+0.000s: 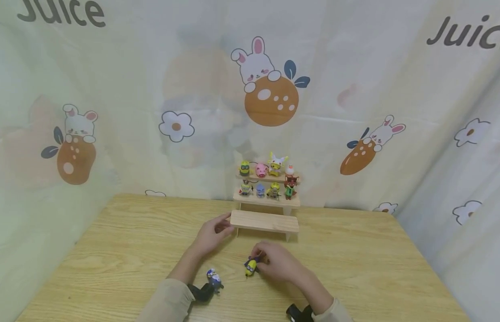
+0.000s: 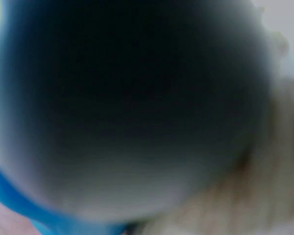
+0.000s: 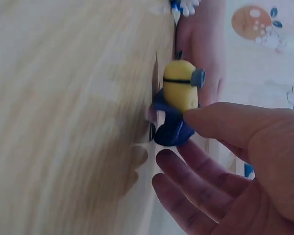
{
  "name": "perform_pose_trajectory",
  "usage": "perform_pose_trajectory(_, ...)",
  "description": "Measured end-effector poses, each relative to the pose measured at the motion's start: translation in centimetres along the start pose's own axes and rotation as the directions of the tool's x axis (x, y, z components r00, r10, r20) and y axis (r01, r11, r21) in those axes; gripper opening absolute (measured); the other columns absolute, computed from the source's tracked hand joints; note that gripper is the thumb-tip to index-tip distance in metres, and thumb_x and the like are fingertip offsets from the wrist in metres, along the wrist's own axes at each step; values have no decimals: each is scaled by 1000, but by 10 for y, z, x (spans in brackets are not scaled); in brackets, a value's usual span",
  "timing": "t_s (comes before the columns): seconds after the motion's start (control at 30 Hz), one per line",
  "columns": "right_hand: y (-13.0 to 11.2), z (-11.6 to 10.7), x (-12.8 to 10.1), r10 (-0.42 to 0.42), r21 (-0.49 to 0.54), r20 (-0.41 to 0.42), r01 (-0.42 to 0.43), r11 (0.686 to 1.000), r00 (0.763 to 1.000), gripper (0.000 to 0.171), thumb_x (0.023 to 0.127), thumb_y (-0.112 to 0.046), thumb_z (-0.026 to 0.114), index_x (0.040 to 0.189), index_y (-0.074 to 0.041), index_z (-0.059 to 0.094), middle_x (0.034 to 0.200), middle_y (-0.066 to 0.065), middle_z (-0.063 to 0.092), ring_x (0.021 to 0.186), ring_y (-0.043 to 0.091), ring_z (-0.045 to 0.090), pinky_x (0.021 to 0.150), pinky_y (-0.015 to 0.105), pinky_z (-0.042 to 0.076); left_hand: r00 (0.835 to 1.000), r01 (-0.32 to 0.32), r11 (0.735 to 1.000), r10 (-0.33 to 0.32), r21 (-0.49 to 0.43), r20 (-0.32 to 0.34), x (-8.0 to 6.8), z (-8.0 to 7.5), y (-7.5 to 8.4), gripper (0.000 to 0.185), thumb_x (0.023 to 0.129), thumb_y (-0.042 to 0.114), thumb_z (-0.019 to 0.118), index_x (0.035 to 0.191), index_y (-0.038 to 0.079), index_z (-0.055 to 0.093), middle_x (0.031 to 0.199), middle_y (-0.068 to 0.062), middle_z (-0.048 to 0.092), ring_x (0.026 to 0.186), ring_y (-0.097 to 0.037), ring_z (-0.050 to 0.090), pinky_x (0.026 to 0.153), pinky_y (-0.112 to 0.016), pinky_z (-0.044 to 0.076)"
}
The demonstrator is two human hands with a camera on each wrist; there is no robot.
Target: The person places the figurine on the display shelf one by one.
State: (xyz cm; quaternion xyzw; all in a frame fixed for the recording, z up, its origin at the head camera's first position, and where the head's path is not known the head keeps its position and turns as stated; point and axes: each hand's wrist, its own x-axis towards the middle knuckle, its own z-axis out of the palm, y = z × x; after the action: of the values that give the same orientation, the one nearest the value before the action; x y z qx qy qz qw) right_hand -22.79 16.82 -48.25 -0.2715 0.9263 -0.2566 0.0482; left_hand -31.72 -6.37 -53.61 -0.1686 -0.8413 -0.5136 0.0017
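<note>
Fingers (image 3: 210, 122) of right hand (image 1: 279, 264) on yellow figurine (image 1: 251, 266) — tabletop (image 1: 113, 250).

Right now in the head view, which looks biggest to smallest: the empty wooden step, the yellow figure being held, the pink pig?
1. Empty wooden step.
2. Yellow figure, nearer the camera, so unsure.
3. Pink pig.

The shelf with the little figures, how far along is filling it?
Done: the top two steps of the shelf each carry a row of four figures. In hand: the right hand pinches a yellow figure on the table, and the left hand touches the bare bottom step. Left: that step carries nothing, and a blue figure waits on the table.
</note>
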Motion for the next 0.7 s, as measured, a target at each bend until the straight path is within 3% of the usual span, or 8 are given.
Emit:
perform_pose_trajectory(0.13, 7, -2, 0, 15, 31, -11, -15, 999, 1000, 17, 82, -9, 70, 97, -14, 65, 98, -2, 62, 89, 15, 63, 71, 21, 51, 1000, 0, 1000, 0, -7, -3, -1, 0, 1, 56, 88, 33, 66, 139, 18, 48, 112, -5, 68, 100, -19, 64, 93, -38, 51)
perform_pose_trajectory(0.27, 3, -5, 0, 14, 20, 0, -14, 1000, 1000, 23, 83, -11, 70, 106, -13, 65, 105, 1, 62, 93, 19, 64, 75, 26, 53, 1000, 5, 1000, -5, -14, -8, 0, 1, 0, 56, 88, 33, 67, 139, 19, 49, 112, -5, 68, 100, -18, 64, 93, -38, 51)
perform_pose_trajectory(0.47, -3, -2, 0, -10, -47, 55, 13, 999, 998, 41, 86, -31, 70, 123, -16, 61, 115, 1, 60, 98, 12, 58, 83, 29, 51, 1000, -13, 1000, 13, -13, 5, 1, 0, -3, 57, 89, 34, 66, 140, 17, 48, 113, -5, 68, 101, -18, 64, 93, -38, 51)
perform_pose_trajectory(0.7, -3, 0, -2, 12, -37, 104, -9, 999, 994, 36, 86, -40, 68, 113, -17, 67, 103, -4, 60, 86, 4, 51, 72, 21, 45, 1000, -17, 1000, 17, -15, 3, 0, 0, -4, 57, 88, 35, 66, 139, 18, 48, 111, -4, 68, 101, -17, 64, 94, -37, 50)
